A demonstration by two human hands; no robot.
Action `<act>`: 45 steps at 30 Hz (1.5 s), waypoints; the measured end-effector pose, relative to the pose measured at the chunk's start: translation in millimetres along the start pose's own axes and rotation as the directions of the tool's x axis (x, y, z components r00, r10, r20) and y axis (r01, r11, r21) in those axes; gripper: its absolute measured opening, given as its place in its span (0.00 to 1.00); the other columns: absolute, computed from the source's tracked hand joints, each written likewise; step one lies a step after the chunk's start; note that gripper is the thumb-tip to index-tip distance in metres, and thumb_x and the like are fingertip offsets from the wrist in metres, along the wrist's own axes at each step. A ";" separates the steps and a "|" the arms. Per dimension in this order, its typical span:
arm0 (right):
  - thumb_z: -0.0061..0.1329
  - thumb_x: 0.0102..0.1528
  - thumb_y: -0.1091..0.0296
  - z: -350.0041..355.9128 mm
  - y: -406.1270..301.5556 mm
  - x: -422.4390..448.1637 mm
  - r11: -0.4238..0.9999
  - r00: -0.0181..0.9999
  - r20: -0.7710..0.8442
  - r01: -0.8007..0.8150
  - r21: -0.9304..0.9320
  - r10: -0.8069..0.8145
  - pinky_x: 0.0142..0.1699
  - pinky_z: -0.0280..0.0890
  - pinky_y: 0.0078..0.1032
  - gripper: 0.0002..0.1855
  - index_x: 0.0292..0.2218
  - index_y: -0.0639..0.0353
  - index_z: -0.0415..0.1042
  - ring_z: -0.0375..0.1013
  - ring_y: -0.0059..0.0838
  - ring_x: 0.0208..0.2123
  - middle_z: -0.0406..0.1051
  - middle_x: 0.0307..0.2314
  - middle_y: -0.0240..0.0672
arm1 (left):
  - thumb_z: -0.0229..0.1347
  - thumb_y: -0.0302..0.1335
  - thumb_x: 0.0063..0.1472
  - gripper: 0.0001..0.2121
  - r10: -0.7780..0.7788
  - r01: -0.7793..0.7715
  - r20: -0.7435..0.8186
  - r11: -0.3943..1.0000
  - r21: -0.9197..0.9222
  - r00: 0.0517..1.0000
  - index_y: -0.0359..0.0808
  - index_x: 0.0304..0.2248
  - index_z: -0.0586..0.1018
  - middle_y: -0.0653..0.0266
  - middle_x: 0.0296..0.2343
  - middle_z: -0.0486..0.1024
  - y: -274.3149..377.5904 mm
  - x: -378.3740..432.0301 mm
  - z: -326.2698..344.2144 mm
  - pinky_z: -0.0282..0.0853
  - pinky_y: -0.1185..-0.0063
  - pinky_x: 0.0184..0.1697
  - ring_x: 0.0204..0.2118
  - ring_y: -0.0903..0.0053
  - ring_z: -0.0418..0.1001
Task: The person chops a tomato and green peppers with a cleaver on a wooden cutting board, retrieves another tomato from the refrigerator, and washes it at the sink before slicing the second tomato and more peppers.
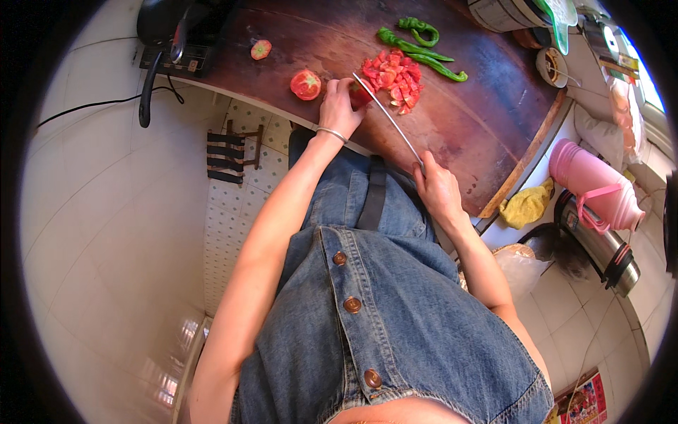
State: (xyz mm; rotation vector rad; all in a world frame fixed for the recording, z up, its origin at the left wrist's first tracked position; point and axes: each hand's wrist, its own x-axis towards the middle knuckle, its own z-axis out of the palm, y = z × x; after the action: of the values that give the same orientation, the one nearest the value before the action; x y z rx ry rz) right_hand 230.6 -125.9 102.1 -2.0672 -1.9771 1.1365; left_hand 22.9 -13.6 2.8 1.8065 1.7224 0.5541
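Observation:
My left hand (340, 108) grips a piece of tomato (360, 94) on the dark wooden board (455, 138), its fingers partly covering it. My right hand (437, 183) holds a knife (389, 117) by the handle. The blade reaches up to the left, its edge against or very close to the held tomato; I cannot tell whether it has cut in. Just beyond the blade lies a heap of chopped tomato (392, 76). A cut tomato half (305, 85) rests left of my left hand, cut face up. Farther left is a small tomato end slice (261, 50).
Several green peppers (418, 47) lie behind the chopped tomato. A black pan (159, 32) with its handle overhanging stands at the far left. On the right are a small bowl (551, 68), a yellow cloth (527, 204), a pink thermos flask (593, 180) and a steel flask (598, 238).

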 end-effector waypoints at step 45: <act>0.40 0.55 0.63 0.2 -36.9 51.9 0.985 0.988 -0.010 0.155 -0.079 -0.156 0.27 0.64 0.46 0.09 0.33 0.58 0.58 0.70 0.54 0.24 0.70 0.23 0.50 | 0.62 0.22 0.40 0.27 -0.048 0.028 -0.117 0.986 -0.167 0.992 0.28 0.41 0.64 0.44 0.39 0.63 -13.5 -14.0 17.0 0.62 0.65 0.46 0.43 0.47 0.62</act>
State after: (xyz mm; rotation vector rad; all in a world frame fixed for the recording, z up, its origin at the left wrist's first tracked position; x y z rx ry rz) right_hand 194.6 -73.6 97.5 -1.9093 -2.1634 1.0258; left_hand 22.6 -29.6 -17.5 1.6503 1.7317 0.7804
